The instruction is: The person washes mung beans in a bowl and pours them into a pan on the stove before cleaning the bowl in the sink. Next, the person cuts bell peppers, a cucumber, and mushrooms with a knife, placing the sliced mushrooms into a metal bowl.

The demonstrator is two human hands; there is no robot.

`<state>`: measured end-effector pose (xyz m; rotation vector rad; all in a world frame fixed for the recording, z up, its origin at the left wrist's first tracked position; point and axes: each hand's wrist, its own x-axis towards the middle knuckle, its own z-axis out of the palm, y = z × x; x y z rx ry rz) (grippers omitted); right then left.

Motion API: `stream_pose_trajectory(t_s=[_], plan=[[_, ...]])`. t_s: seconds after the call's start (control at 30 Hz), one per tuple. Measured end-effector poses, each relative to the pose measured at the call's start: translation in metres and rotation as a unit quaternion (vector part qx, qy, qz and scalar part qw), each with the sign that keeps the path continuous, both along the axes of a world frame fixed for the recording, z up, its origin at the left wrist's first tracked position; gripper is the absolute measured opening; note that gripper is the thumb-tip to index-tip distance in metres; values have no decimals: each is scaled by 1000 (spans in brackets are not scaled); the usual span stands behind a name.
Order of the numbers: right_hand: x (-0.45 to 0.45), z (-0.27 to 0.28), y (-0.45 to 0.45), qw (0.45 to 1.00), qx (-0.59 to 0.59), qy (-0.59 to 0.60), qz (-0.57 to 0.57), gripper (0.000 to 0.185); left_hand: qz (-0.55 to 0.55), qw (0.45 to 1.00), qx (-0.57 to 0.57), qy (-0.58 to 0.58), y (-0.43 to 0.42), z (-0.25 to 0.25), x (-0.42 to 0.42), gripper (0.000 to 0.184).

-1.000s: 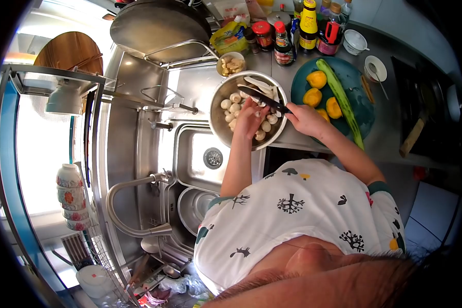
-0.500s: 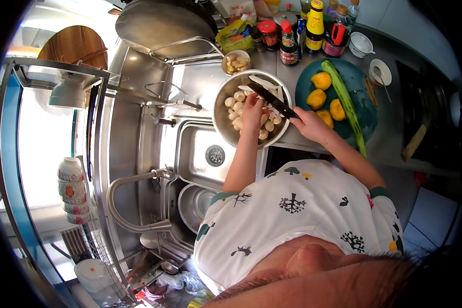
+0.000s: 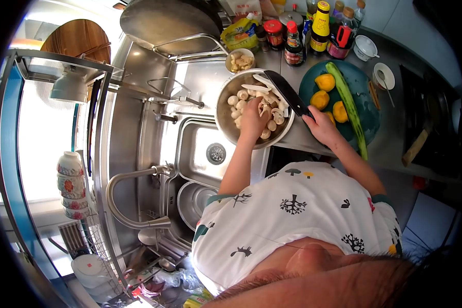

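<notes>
A steel bowl (image 3: pixel 224 129) holds whole white mushrooms (image 3: pixel 234 101), sliced mushroom pieces and long white strips (image 3: pixel 255 88). My left hand (image 3: pixel 253 122) is down in the bowl, its fingers curled round mushroom pieces; part of the grip is hidden. My right hand (image 3: pixel 322 127) is closed on the handle of a black kitchen knife (image 3: pixel 284 91). The blade slants up and left over the bowl's right rim, clear of my left fingers. Just right of my right hand is a dark green plate (image 3: pixel 313 72) with several yellow fruits (image 3: pixel 320 99) and a long green cucumber-like vegetable (image 3: pixel 344 95).
The sink (image 3: pixel 190 149) with its tap (image 3: pixel 110 192) lies left of the bowl. A small bowl of pale pieces (image 3: pixel 241 62), sauce bottles (image 3: pixel 321 28) and jars stand behind. At the right are two white bowls (image 3: pixel 385 76) and the stove (image 3: pixel 431 108).
My right hand has moved the knife slightly right and turned its blade broader to view. My left hand has gone lower into the bowl, away from the blade.
</notes>
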<state>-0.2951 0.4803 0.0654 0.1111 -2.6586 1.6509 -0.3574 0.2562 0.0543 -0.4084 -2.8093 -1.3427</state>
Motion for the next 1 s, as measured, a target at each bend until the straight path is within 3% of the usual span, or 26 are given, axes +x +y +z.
stream_pose_trajectory(t_s=[0.03,0.07,0.13,0.17,0.37,0.5,0.63,0.7,0.83,0.93,1.0], plan=[[2,0,2,999,0,-35,7,24,2,983,-160,86,-4,3,1,35],[5,-3,3,999,0,-34,10,24,5,983,-160,86,-4,-4,2,35],[7,-11,3,1000,9,-14,2,26,-28,932,-359,46,-4,-33,1,30],[6,-11,4,1000,6,-9,5,26,-23,925,-351,142,-4,-45,3,27],[14,-5,10,1000,0,-21,-12,29,-43,913,-399,74,2,-20,7,29],[20,-7,19,999,18,-9,-26,30,-31,871,-465,156,-27,17,-1,40],[22,-12,21,1000,6,-8,-15,30,28,911,-371,180,-49,30,-45,42],[23,-8,20,1000,6,-16,-12,30,-21,945,-247,211,-55,19,-74,40],[26,-8,20,999,11,-33,-12,29,-67,949,-232,204,-52,-12,-108,37],[29,-4,23,999,10,-44,-17,29,-68,951,-282,109,-47,-9,-106,36],[31,-6,24,999,10,-44,-24,29,-46,959,-206,-190,-50,4,-103,38]])
